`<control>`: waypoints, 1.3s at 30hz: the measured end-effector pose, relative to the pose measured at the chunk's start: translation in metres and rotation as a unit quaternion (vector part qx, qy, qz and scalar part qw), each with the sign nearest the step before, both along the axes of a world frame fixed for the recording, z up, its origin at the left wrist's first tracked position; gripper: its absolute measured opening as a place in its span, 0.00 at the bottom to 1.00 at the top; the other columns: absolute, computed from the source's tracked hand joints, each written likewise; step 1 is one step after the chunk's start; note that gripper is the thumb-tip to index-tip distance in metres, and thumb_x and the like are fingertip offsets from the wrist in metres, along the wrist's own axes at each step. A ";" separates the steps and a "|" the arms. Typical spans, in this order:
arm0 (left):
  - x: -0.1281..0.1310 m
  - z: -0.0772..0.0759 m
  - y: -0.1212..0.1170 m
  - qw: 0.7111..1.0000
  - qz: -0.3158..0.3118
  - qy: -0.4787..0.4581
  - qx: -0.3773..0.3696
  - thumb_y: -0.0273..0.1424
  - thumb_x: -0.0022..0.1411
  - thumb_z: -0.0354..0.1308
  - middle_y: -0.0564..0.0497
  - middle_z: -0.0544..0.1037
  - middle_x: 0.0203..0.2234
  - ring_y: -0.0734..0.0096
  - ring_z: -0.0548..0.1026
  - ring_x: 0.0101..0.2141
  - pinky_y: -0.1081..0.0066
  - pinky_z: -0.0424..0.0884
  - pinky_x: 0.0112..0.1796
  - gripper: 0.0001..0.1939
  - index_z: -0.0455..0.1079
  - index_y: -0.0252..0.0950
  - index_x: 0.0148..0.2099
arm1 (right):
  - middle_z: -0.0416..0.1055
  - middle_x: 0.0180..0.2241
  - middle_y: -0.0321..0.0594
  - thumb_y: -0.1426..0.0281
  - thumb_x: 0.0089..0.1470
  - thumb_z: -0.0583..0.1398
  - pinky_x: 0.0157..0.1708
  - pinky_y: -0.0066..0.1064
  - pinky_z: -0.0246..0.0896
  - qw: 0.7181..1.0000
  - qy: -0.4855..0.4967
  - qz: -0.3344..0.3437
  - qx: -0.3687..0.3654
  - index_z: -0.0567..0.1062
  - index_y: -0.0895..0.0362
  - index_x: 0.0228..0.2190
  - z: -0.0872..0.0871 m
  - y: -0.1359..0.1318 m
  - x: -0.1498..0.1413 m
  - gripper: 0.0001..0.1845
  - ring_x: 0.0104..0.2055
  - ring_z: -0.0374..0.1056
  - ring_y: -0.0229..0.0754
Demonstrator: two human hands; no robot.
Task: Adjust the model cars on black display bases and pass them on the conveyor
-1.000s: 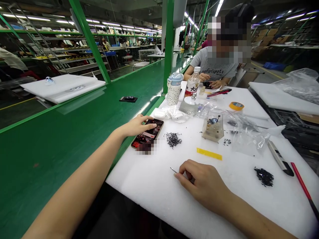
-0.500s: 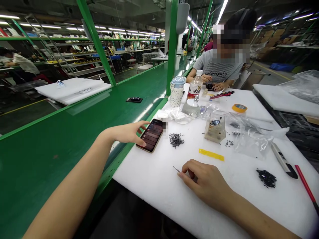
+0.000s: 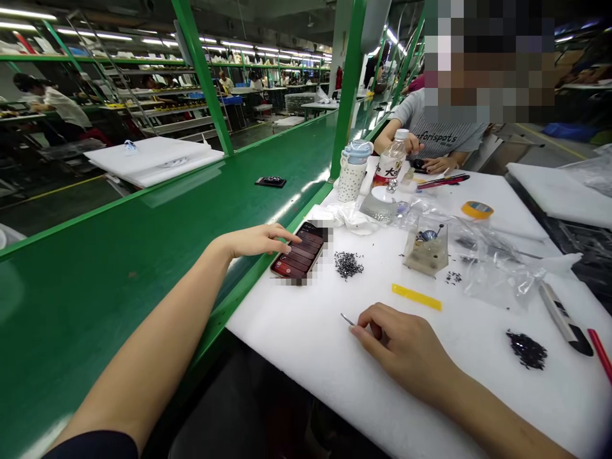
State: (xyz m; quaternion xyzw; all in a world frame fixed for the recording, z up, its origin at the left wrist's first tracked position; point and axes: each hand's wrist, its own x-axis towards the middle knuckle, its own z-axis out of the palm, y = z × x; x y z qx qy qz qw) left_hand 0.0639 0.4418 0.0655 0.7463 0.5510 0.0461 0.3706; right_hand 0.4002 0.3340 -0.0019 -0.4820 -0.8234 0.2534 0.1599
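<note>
My left hand (image 3: 258,241) reaches over a smartphone (image 3: 300,250), its fingers spread and the fingertips at the lit screen. The phone lies on the left edge of the white tabletop (image 3: 306,325). My right hand (image 3: 399,338) rests on the white surface, fingers closed around a thin metal tool, perhaps tweezers (image 3: 347,319), whose tip sticks out to the left; the rest of it is hidden in the hand. Beyond that hand lies a yellow strip (image 3: 417,296). A pile of tiny black parts (image 3: 349,264) sits to the right of the phone.
Farther back stand a dotted cup (image 3: 352,175), a drink bottle (image 3: 391,159) and a clear container (image 3: 427,248). Plastic bags (image 3: 497,274), a utility knife (image 3: 564,319) and another black pile (image 3: 526,349) lie rightward. A green belt (image 3: 167,255) runs along the left. A co-worker (image 3: 444,137) sits opposite.
My left hand's fingers have moved from the phone's left edge and lower corner onto its screen. My right hand keeps its hold on the thin tool. The view has shifted slightly.
</note>
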 end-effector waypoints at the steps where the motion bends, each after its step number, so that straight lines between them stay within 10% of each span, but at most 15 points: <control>1: 0.001 -0.002 0.001 1.000 0.007 0.002 0.004 0.51 0.62 0.55 0.49 0.68 0.60 0.56 0.70 0.56 0.65 0.68 0.55 0.32 0.68 0.49 0.65 | 0.72 0.28 0.30 0.56 0.65 0.56 0.31 0.30 0.55 1.000 0.002 0.000 0.000 0.74 0.51 0.32 0.000 0.000 0.000 0.16 0.28 0.65 0.34; 15: 0.003 -0.004 0.000 1.000 0.004 -0.010 -0.004 0.50 0.51 0.67 0.48 0.66 0.60 0.61 0.73 0.50 0.68 0.70 0.49 0.54 0.48 0.51 0.74 | 0.71 0.29 0.29 0.54 0.66 0.55 0.33 0.32 0.56 1.000 -0.003 -0.005 -0.022 0.74 0.50 0.34 -0.003 -0.001 0.003 0.16 0.30 0.66 0.35; 39: 0.010 0.006 -0.006 0.997 -0.021 0.070 0.004 0.55 0.54 0.62 0.47 0.63 0.63 0.59 0.72 0.55 0.67 0.69 0.53 0.54 0.41 0.51 0.75 | 0.70 0.27 0.27 0.53 0.64 0.55 0.30 0.29 0.54 1.000 0.010 -0.009 -0.006 0.74 0.49 0.32 -0.003 0.000 0.004 0.16 0.27 0.65 0.33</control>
